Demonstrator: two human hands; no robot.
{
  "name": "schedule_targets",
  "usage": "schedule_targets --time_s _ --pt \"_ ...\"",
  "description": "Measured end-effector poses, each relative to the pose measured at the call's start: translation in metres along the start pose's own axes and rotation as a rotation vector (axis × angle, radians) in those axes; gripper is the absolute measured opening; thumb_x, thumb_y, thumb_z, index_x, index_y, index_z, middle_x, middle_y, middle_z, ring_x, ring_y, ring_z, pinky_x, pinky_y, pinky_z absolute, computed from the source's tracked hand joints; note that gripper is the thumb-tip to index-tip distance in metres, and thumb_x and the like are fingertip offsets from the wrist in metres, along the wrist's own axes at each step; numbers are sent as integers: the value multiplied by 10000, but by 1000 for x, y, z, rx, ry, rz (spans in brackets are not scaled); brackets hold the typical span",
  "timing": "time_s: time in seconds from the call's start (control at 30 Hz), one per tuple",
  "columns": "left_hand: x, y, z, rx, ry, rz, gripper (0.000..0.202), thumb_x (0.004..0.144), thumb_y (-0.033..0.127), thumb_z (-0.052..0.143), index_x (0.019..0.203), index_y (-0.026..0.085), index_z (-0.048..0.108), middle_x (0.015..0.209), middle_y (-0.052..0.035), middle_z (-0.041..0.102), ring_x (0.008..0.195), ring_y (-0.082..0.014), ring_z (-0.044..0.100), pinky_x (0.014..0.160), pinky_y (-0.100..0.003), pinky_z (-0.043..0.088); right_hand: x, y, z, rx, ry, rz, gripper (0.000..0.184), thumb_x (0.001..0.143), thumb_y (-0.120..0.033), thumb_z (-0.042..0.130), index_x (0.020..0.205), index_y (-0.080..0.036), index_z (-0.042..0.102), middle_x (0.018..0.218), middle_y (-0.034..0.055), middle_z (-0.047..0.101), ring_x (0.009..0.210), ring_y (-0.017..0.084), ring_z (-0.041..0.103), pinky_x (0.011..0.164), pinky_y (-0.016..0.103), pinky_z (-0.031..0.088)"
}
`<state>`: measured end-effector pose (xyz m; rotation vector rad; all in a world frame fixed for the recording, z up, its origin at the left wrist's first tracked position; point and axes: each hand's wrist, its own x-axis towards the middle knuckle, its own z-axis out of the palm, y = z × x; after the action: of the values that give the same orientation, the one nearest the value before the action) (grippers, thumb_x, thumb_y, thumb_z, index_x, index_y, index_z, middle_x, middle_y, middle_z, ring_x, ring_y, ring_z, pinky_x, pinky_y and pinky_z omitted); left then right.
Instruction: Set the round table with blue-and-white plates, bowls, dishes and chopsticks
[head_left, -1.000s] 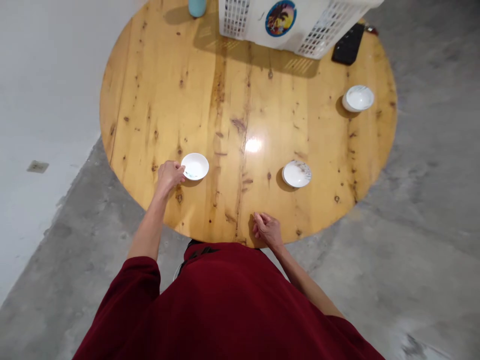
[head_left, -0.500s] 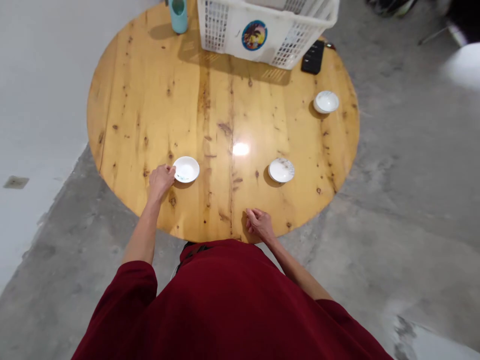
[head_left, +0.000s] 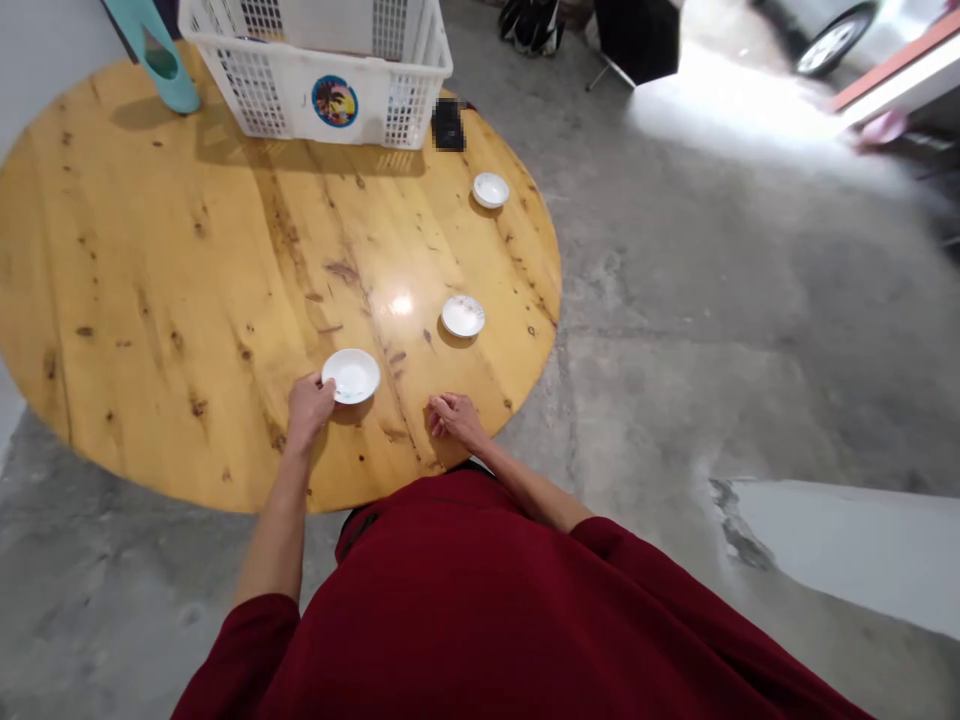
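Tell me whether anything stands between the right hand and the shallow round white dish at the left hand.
Nothing visible does: only bare yellow-brown wooden tabletop lies between the right hand and the shallow round white dish, whose rim the left hand pinches. The nearest other round white dish sits farther out, off that line.

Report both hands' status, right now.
Left hand: closed, holding the nearest white bowl by its rim.
Right hand: closed in a loose curl, no object visible in it.
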<state>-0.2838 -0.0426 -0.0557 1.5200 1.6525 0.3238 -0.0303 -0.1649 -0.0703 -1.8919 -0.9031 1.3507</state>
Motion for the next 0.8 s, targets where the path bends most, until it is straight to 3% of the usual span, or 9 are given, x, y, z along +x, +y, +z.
schedule_targets --time_s 0.1,0.2,0.33,0.5,0.63,0.8 --pt "-13 40 33 -22 7 73 313 831 356 478 843 150 713 832 -103 740 807 -250 700 683 -293 498 6 -21 -10 16 23 -121 519 925 -693 428 921 -209 615 693 21 683 484 143 618 471 244 464" --pt "-21 81 61 -47 -16 108 282 842 341 474 801 167 692 762 -67 704 756 -224 672 652 -281 476 17 -46 -36 -75 64 -296 544 974 -670 389 1001 -195 653 671 10 650 480 141 601 525 255 480" --pt "-18 133 94 -88 24 101 267 867 320 473 821 175 693 738 -49 675 733 -203 647 642 -271 465 42 -65 -87 -236 105 -405 454 1005 -514 415 1105 -165 687 640 6 628 487 150 589 569 257 471" --pt "1 191 134 -37 96 37 307 934 364 448 788 188 652 704 -50 625 749 -212 639 636 -275 441 97 -65 -152 -420 92 -528 423 1016 -405 383 1032 -142 714 683 51 647 621 180 638 641 257 443" --pt "17 224 157 65 182 -9 363 991 390 396 759 198 599 733 -40 622 766 -198 609 666 -280 411 147 -64 -183 -534 57 -605 418 1005 -351 376 1082 -133 724 754 82 699 690 196 647 674 266 428" --pt "29 241 166 144 188 -112 317 987 332 418 746 200 577 799 -56 661 795 -208 609 688 -299 385 185 -67 -192 -691 -55 -612 396 1007 -324 384 1097 -135 720 839 118 738 749 234 670 711 292 421"
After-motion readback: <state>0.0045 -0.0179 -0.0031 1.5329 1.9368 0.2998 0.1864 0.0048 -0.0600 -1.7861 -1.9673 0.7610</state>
